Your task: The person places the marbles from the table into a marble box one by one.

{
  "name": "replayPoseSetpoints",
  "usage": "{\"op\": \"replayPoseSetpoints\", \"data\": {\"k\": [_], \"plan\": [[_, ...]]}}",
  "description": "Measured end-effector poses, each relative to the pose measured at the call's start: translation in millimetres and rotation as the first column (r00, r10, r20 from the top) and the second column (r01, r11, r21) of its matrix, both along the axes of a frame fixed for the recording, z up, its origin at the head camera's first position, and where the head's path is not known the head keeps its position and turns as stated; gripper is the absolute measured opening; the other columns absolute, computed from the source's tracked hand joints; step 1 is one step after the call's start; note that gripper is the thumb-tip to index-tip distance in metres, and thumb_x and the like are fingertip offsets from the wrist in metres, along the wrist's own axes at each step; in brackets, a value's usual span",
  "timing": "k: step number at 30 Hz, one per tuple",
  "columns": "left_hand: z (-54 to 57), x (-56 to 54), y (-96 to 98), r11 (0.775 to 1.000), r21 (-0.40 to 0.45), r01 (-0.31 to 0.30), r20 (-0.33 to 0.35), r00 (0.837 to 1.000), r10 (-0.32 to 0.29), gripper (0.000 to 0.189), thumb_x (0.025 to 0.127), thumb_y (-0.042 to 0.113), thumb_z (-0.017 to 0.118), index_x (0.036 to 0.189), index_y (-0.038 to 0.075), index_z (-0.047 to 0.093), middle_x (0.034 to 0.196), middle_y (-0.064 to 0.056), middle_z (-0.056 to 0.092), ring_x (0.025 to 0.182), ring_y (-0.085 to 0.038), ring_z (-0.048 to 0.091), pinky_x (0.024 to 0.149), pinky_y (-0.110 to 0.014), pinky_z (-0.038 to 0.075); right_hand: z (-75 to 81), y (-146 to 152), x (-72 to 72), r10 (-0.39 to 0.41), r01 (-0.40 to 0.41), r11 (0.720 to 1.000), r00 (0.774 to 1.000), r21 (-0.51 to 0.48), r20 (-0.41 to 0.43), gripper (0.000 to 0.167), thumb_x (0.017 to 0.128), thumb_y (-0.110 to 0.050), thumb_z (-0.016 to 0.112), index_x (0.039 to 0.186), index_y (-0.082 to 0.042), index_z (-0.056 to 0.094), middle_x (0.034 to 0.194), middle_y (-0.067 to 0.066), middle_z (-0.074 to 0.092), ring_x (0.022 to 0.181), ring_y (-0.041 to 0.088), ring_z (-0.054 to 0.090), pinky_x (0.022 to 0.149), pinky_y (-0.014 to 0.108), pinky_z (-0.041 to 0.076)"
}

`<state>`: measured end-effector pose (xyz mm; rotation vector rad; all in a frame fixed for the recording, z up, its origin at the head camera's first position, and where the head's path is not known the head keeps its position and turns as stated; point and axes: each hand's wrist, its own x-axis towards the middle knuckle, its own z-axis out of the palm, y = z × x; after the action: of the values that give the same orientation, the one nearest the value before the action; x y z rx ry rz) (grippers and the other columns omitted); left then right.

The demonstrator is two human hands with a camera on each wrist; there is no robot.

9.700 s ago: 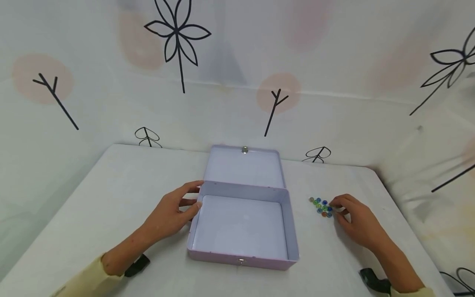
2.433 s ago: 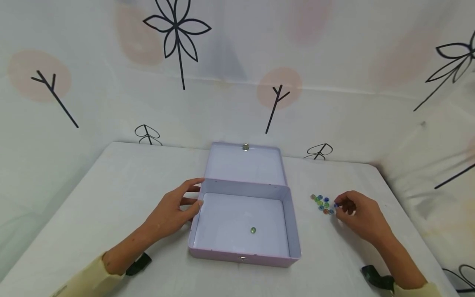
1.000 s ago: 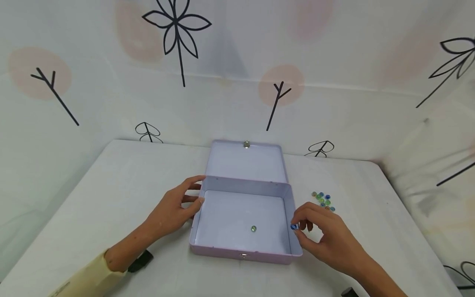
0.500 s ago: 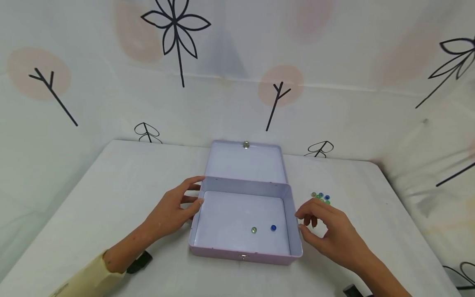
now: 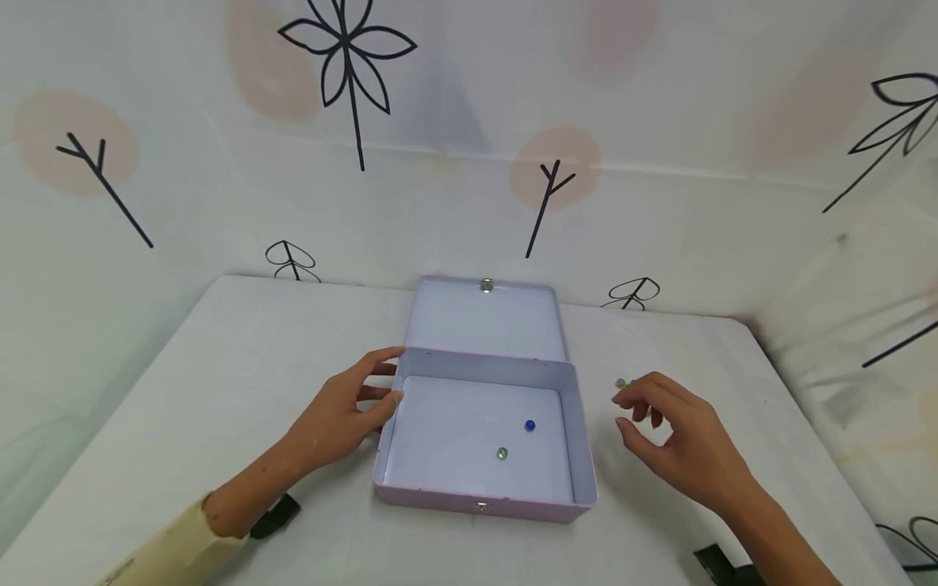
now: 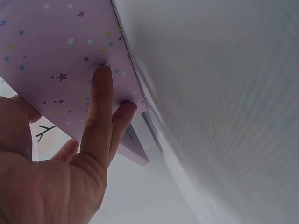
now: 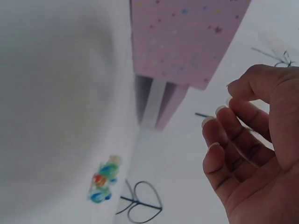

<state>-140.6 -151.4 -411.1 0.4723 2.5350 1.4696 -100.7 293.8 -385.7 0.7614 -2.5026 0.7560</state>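
A lilac hinged box (image 5: 447, 423) lies on the white table with its lid (image 5: 485, 321) folded back. My left hand (image 5: 337, 415) grips its left wall, the thumb over the rim and two fingers (image 6: 97, 107) against the star-patterned outside. Inside the box sit a green marble (image 5: 501, 453) and a blue marble (image 5: 530, 426). My right hand (image 5: 689, 439) is to the right of the box, thumb and index finger apart, with nothing between them. Behind it is a cluster of glass marbles (image 7: 100, 179), mostly hidden in the head view; one marble (image 5: 620, 382) shows past the fingers.
The white tabletop (image 5: 293, 325) runs back to a printed cloth backdrop (image 5: 440, 212) with flower and twig drawings. The lid's far edge reaches nearly to that backdrop. A metal clasp (image 5: 487, 285) sits on the lid's edge.
My right hand carried a blue marble from the cluster, released it in the box and moved back right. That marble rolled slightly toward the hinge. My left hand stayed on the box.
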Motion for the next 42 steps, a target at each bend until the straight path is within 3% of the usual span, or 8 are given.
{"op": "replayPoseSetpoints", "data": {"k": [8, 18, 29, 38, 42], "plan": [[-0.6, -1.2, 1.1, 1.000, 0.019, 0.016, 0.005, 1.000, -0.016, 0.066, 0.106, 0.020, 0.067, 0.162, 0.036, 0.037, 0.153, -0.012, 0.053, 0.127, -0.035, 0.068, 0.083, -0.031, 0.064, -15.8, 24, -12.9, -0.138, 0.138, 0.990, 0.990, 0.022, 0.013, 0.041, 0.074, 0.012, 0.085, 0.102, -0.016, 0.072, 0.098, -0.008, 0.065, 0.077, 0.008, 0.058, 0.065, 0.013, 0.047], [-0.4, -1.9, 1.1, 1.000, 0.013, 0.006, 0.011, 1.000, -0.006, 0.066, 0.106, 0.019, 0.067, 0.162, 0.037, 0.037, 0.153, -0.012, 0.054, 0.127, -0.034, 0.068, 0.083, -0.031, 0.065, -29.0, 47, -23.3, -0.282, 0.274, 0.957, 0.956, 0.092, 0.082, 0.029, 0.079, -0.001, 0.089, 0.103, -0.008, 0.074, 0.098, 0.002, 0.067, 0.077, 0.014, 0.058, 0.063, 0.014, 0.044], [-1.4, -1.8, 0.8, 1.000, 0.010, 0.000, 0.002, 1.000, 0.000, 0.066, 0.106, 0.020, 0.067, 0.162, 0.035, 0.037, 0.153, -0.013, 0.054, 0.126, -0.034, 0.068, 0.083, -0.031, 0.064, -35.0, 59, -29.9, -0.333, 0.305, 0.939, 0.920, 0.158, 0.205, 0.023, 0.082, 0.002, 0.083, 0.101, -0.004, 0.071, 0.095, 0.005, 0.067, 0.078, 0.018, 0.062, 0.061, 0.025, 0.049], [0.1, -1.7, 0.2, 1.000, -0.009, -0.004, -0.003, 1.000, 0.004, 0.065, 0.106, 0.024, 0.067, 0.162, 0.037, 0.037, 0.153, -0.010, 0.054, 0.126, -0.033, 0.068, 0.084, -0.032, 0.064, -36.9, 61, -29.1, -0.351, 0.303, 0.933, 0.883, 0.193, 0.312, 0.019, 0.083, -0.002, 0.082, 0.096, -0.007, 0.069, 0.094, 0.004, 0.067, 0.079, 0.018, 0.062, 0.058, 0.026, 0.047], [0.8, -2.0, 0.0, 1.000, -0.013, -0.002, -0.001, 1.000, 0.002, 0.065, 0.106, 0.024, 0.067, 0.162, 0.037, 0.037, 0.153, -0.011, 0.054, 0.126, -0.033, 0.068, 0.085, -0.033, 0.065, -37.1, 62, -29.4, -0.347, 0.297, 0.935, 0.878, 0.194, 0.329, 0.020, 0.082, -0.002, 0.083, 0.095, -0.008, 0.069, 0.093, 0.003, 0.067, 0.079, 0.017, 0.061, 0.057, 0.025, 0.047]]}}
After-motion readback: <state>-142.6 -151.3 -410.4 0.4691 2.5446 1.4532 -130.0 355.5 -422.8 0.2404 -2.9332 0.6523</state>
